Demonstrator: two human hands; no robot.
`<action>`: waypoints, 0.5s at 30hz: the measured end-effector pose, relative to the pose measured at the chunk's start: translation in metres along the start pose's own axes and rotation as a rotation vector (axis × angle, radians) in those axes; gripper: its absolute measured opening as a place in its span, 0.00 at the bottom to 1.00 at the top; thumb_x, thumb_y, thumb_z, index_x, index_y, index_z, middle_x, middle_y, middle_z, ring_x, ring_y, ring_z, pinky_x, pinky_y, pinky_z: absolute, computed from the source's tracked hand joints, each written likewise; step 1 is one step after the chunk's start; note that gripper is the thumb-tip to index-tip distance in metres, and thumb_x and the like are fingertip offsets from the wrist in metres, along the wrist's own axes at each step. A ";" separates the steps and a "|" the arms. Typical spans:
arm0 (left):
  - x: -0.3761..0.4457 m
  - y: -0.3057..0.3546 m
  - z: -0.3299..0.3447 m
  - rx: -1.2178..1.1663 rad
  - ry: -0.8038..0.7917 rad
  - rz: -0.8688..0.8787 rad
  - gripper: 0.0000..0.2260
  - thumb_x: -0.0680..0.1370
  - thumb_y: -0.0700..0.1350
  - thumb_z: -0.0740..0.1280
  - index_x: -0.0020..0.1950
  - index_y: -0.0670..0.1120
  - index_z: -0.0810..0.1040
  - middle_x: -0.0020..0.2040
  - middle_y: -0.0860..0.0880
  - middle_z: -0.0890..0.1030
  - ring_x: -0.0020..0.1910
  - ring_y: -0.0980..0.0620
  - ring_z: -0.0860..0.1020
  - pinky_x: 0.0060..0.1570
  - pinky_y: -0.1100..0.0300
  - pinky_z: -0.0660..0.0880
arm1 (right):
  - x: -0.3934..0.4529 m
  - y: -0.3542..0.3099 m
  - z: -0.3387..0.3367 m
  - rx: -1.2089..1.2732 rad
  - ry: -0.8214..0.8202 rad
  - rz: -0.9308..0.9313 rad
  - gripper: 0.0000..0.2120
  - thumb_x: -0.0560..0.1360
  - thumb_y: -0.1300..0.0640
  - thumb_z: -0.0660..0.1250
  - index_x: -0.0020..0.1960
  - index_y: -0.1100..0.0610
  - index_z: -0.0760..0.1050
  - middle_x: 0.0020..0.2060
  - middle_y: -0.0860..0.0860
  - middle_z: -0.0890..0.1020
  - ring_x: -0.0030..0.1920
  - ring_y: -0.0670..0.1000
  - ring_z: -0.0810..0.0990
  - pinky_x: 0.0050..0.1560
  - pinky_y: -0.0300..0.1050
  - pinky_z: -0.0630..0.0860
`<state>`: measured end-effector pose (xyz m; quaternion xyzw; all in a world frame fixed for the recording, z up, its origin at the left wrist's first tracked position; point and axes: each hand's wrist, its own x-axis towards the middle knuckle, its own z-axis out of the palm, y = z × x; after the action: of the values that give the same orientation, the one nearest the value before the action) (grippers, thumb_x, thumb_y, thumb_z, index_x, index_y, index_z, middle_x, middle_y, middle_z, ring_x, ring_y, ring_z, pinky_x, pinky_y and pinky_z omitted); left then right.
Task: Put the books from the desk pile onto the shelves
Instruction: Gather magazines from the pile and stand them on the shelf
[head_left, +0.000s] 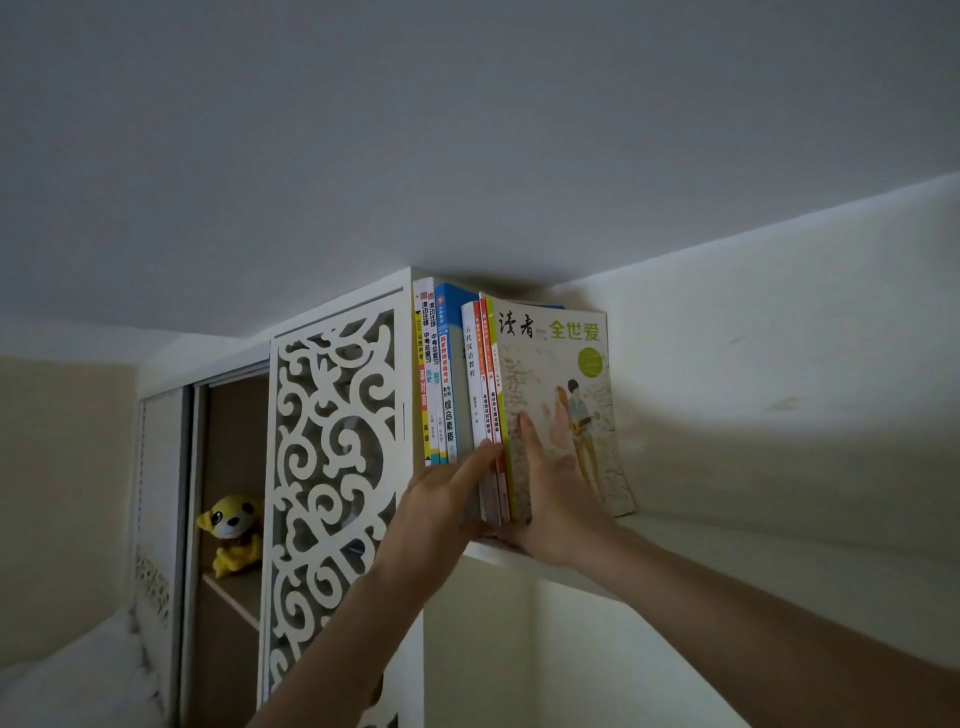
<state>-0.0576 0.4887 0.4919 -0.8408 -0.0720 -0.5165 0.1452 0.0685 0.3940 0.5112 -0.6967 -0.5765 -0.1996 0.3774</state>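
Both forearms nearest the lens, reaching up from below toward a high shelf (519, 558). Far left: yellow plush toy (231, 530) seated in an open cabinet bay, well apart from the work. Next: white fretwork door panel (332, 467). Just right of it: four shelved books (435, 374), upright, spines out, tight against the cabinet side. Then the left hand (441, 499), fingers straight, fingertips pressed against the spine side of a small bundle of books (488, 410). Bundle upright on the shelf, a gap showing between it and the shelved four; outermost item a magazine (563, 395), cover facing right, leaning slightly. Right hand (553, 499) spread flat on that cover, fingers extended, thumb apparently under the lower edge. Bundle thus sandwiched between two flat palms, not pinched. Judged step: seating the bundle and closing it up to the row. Recommended: even pressure from both sides, bottom edges kept on the board, slide left until touching the blue spine, release right hand last. Risk noted: floppy magazine, no bookend visible, likely to slump rightward once unsupported.
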 end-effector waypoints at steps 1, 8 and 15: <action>-0.002 0.003 -0.001 0.017 0.011 -0.001 0.39 0.60 0.41 0.82 0.69 0.43 0.71 0.57 0.44 0.82 0.53 0.46 0.82 0.52 0.54 0.78 | 0.000 0.002 0.001 0.036 0.014 -0.022 0.59 0.65 0.41 0.77 0.78 0.45 0.36 0.78 0.51 0.42 0.78 0.55 0.47 0.75 0.47 0.53; 0.008 0.002 0.002 0.070 -0.001 0.036 0.40 0.57 0.42 0.84 0.66 0.43 0.72 0.57 0.43 0.82 0.52 0.44 0.82 0.52 0.50 0.80 | 0.005 0.009 -0.002 0.011 0.060 0.039 0.55 0.65 0.44 0.77 0.79 0.49 0.44 0.76 0.45 0.30 0.78 0.53 0.49 0.73 0.46 0.60; 0.012 -0.001 0.007 -0.048 0.000 0.008 0.38 0.59 0.40 0.82 0.68 0.42 0.74 0.71 0.45 0.73 0.64 0.43 0.76 0.58 0.54 0.74 | 0.006 0.024 -0.011 0.130 -0.128 0.220 0.70 0.55 0.39 0.81 0.76 0.42 0.31 0.78 0.46 0.54 0.75 0.51 0.60 0.73 0.46 0.61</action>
<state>-0.0461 0.4915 0.4995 -0.8445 -0.0561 -0.5173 0.1270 0.0948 0.3880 0.5153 -0.7410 -0.5313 -0.0747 0.4037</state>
